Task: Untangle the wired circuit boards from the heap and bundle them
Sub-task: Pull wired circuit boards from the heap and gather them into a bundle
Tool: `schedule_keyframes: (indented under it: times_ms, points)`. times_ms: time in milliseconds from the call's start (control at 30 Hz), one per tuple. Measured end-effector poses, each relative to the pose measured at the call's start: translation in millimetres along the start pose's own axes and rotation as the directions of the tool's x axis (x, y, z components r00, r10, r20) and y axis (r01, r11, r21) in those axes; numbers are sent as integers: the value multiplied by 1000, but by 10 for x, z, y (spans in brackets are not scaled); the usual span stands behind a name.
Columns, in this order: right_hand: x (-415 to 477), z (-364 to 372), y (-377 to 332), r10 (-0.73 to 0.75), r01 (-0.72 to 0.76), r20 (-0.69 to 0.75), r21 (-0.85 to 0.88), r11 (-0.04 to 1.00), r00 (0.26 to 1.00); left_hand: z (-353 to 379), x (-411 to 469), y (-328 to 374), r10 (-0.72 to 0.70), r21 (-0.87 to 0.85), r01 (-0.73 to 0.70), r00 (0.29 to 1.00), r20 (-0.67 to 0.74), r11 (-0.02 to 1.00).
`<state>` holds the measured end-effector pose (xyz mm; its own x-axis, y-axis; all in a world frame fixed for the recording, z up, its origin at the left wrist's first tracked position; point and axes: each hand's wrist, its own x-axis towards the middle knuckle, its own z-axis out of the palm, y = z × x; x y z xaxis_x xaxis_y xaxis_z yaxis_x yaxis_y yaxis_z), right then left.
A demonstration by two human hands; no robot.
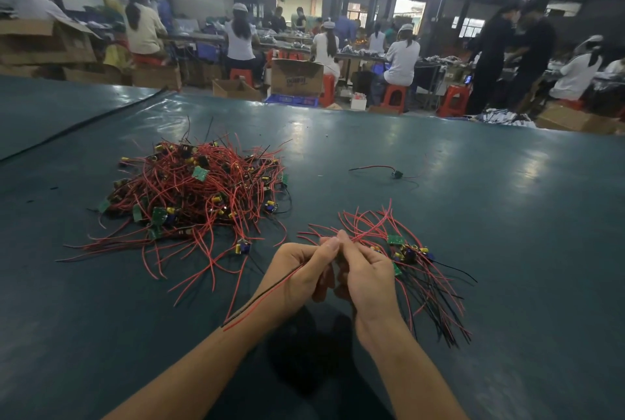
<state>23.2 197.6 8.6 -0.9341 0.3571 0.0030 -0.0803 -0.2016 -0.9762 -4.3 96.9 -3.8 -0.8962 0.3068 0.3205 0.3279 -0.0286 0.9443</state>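
Observation:
A tangled heap of small green circuit boards with red and black wires (196,193) lies on the dark green table, to the left of centre. To the right of my hands lies a sorted bundle of boards (411,255), its wires fanned out on both sides. My left hand (304,270) pinches a red and a black wire (260,298) that trail back over my left wrist. My right hand (363,270) grips wires of the bundle, and its fingertips meet those of the left.
One loose wired board (395,173) lies alone farther back on the right. The green table (507,216) stretches wide around it. Beyond its far edge, several people sit on red stools at workbenches among cardboard boxes (296,78).

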Motion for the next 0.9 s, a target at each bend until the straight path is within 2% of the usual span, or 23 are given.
schedule_keyframes:
  times_ms: [100, 267, 467, 600, 700, 767, 900]
  points:
    - [76, -72, -43, 38, -37, -63, 12, 999, 997, -15, 7, 32, -30, 23, 30, 1000, -6, 999]
    - [274, -388, -134, 85, -48, -196, 186, 981, 977, -24, 4, 68, -23, 48, 22, 999, 37, 999]
    - [314, -420, -111, 54, 3, -217, 255, 967, 975, -30, 6, 63, -23, 17, 22, 999, 32, 1000]
    - [256, -341, -80, 63, -36, -141, 183, 983, 988, -47, 35, 62, -11, -54, 9, 999, -38, 999]
    - [164, -214, -45, 33, -33, -2, 2, 999, 999, -35, 55, 19, -3, -33, 1, 997, -81, 999]
    - [98, -127, -19, 16, -10, 71, -82, 997, 997, -28, 45, -10, 24, 30, -23, 999, -32, 999]
    - [90, -129, -63, 14, -13, 5, -95, 995, 1000, -71, 17, -52, 65, 187, -96, 984, 165, 978]
